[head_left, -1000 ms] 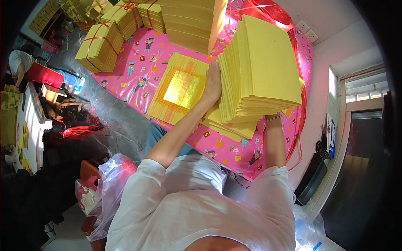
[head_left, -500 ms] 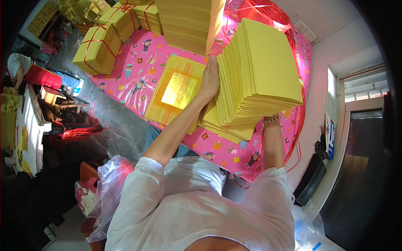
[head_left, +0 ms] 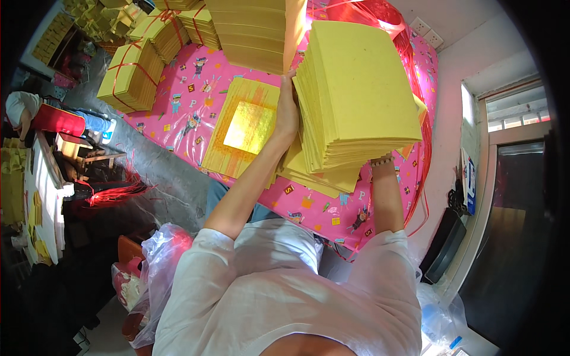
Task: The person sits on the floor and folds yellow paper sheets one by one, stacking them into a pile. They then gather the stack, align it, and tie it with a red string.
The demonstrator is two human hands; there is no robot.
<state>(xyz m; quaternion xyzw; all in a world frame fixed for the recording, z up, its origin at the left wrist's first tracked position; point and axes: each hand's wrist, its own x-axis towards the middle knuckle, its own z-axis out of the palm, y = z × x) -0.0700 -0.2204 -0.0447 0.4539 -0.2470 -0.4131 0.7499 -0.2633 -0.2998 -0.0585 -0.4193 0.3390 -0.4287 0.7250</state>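
Observation:
A thick stack of yellow paper sheets (head_left: 362,89) is held up, tilted, above the table between my two hands. My left hand (head_left: 287,113) lies along the stack's left edge, its fingers pressed close against the sheets. Behind the stack's lower right side goes my right hand; only the wrist with a beaded bracelet (head_left: 382,161) shows, and the fingers are hidden. Under the raised stack lie more loose yellow sheets (head_left: 323,181). Left of my left hand, a flat pile of yellow sheets (head_left: 228,157) carries a shiny gold square (head_left: 249,127) on top.
A pink patterned cloth (head_left: 178,139) covers the table. Bundles tied with red ribbon (head_left: 130,80) and a tall yellow stack (head_left: 246,32) stand at the back. Red ribbon (head_left: 371,18) lies at the far right, beside the wall. Another person (head_left: 59,118) is at far left.
The loose, fanned sheets of the stack have come closer together, and its top sheet faces up more squarely. Both hands stay on the stack while the whole view shifts slightly.

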